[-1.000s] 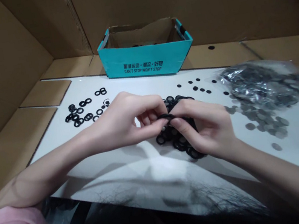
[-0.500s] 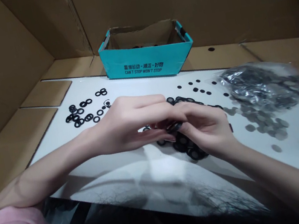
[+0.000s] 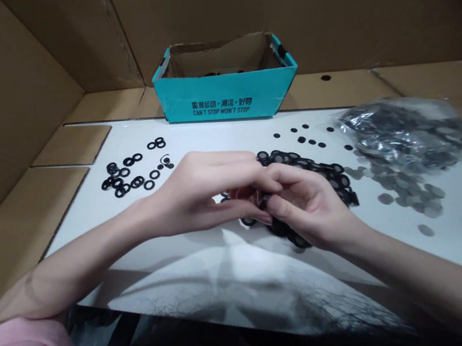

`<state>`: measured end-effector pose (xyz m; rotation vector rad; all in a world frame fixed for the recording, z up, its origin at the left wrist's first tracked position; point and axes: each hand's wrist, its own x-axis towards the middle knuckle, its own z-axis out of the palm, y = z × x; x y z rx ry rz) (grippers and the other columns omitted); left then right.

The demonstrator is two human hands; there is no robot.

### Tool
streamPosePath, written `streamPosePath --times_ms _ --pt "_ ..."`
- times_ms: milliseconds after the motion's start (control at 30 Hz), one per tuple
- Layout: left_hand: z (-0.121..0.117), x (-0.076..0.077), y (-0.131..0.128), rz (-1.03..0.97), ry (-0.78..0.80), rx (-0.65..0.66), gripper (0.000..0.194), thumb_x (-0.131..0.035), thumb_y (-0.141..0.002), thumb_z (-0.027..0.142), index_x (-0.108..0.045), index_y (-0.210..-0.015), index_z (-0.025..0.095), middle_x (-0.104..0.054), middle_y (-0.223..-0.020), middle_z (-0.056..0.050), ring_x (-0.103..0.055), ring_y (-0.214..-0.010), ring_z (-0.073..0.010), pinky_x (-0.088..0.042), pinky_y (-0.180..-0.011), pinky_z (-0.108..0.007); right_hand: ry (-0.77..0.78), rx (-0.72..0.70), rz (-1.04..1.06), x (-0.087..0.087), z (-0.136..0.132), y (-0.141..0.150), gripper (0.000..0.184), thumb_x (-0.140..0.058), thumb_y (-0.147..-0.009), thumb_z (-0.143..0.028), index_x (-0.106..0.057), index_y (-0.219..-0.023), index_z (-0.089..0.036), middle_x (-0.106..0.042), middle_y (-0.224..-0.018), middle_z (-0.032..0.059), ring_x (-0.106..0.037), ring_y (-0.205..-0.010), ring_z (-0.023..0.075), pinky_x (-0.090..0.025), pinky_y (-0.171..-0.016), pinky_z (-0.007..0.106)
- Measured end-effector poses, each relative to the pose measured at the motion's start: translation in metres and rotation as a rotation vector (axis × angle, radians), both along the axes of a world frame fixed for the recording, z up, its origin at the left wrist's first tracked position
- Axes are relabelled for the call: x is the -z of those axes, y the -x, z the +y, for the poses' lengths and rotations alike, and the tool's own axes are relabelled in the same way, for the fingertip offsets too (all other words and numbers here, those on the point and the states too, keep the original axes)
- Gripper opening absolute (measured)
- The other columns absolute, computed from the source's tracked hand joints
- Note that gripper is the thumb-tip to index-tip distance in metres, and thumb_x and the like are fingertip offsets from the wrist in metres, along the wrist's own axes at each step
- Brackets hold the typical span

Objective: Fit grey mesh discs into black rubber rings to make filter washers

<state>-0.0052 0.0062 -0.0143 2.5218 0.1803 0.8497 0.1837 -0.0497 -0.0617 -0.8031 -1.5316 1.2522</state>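
Note:
My left hand point(image 3: 211, 191) and my right hand point(image 3: 306, 199) meet over the middle of the white table. Their fingertips pinch a small black ring-shaped piece point(image 3: 265, 198), mostly hidden between the fingers. Beneath and behind my right hand spreads a pile of black rings with grey centres point(image 3: 341, 181). Several open black rings point(image 3: 137, 181) lie left of my left hand, with a few small black discs point(image 3: 166, 161) near them. Loose grey discs point(image 3: 406, 188) are scattered to the right of my right hand.
A turquoise cardboard box point(image 3: 218, 95) stands at the back, with dark pieces inside. A clear plastic bag of discs point(image 3: 406, 135) rests at the right. Small black discs point(image 3: 312, 141) dot the white table point(image 3: 151, 281). Cardboard walls point(image 3: 297, 14) enclose the left and back.
My right hand has shifted slightly left and turned, uncovering more of the pile. The black piece now shows less between the fingertips. My left hand has barely moved.

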Motion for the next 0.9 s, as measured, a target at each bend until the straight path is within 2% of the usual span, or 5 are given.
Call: streamPosePath --times_ms 200,367,533,667,900 --pt "0.003 0.000 -0.002 -0.042 0.122 -0.114 0.022 -0.077 -0.078 0.027 -0.064 -0.085 0.013 -0.066 -0.072 0.000 -0.058 -0.061 -0.0085 -0.046 -0.059 -0.018 0.120 -0.004 0.052 0.000 -0.003 0.002 0.018 -0.062 -0.088 -0.040 -0.063 -0.091 -0.022 -0.063 -0.082 0.0008 -0.061 -0.073 0.0117 -0.051 -0.064 0.024" --pt "0.000 -0.006 -0.002 0.140 0.178 -0.164 0.033 -0.056 -0.093 0.032 -0.056 -0.066 0.014 -0.053 -0.055 0.005 -0.045 -0.049 -0.0051 -0.034 -0.049 -0.017 -0.016 0.143 -0.218 -0.018 -0.006 0.003 0.019 -0.064 -0.087 -0.035 -0.058 -0.078 -0.020 -0.059 -0.068 -0.0008 -0.057 -0.061 0.0105 -0.048 -0.055 0.021" --pt "-0.001 -0.008 -0.001 0.217 0.154 -0.121 0.035 -0.051 -0.094 0.023 -0.051 -0.060 0.015 -0.041 -0.051 0.006 -0.035 -0.046 -0.0048 -0.029 -0.047 -0.019 0.005 0.127 -0.249 -0.024 -0.006 0.002 0.022 -0.064 -0.087 -0.036 -0.056 -0.075 -0.019 -0.060 -0.067 -0.0001 -0.056 -0.059 0.0099 -0.046 -0.052 0.021" --pt "0.000 -0.006 -0.001 0.154 0.093 -0.127 0.033 -0.052 -0.093 0.021 -0.054 -0.061 0.015 -0.042 -0.050 0.006 -0.034 -0.046 -0.0048 -0.028 -0.047 -0.019 0.071 0.094 -0.198 -0.022 -0.004 0.001 0.025 -0.066 -0.085 -0.040 -0.056 -0.074 -0.019 -0.059 -0.067 -0.0005 -0.057 -0.059 0.0098 -0.047 -0.051 0.020" --pt "-0.006 0.018 -0.013 -0.133 0.221 -0.272 0.032 -0.050 -0.095 0.022 -0.061 -0.066 0.012 -0.058 -0.057 0.002 -0.048 -0.052 -0.0061 -0.037 -0.052 -0.017 0.023 0.286 -0.041 -0.007 -0.005 0.008 0.014 -0.067 -0.084 -0.032 -0.058 -0.086 -0.021 -0.058 -0.074 -0.0016 -0.055 -0.064 0.0100 -0.048 -0.057 0.023"
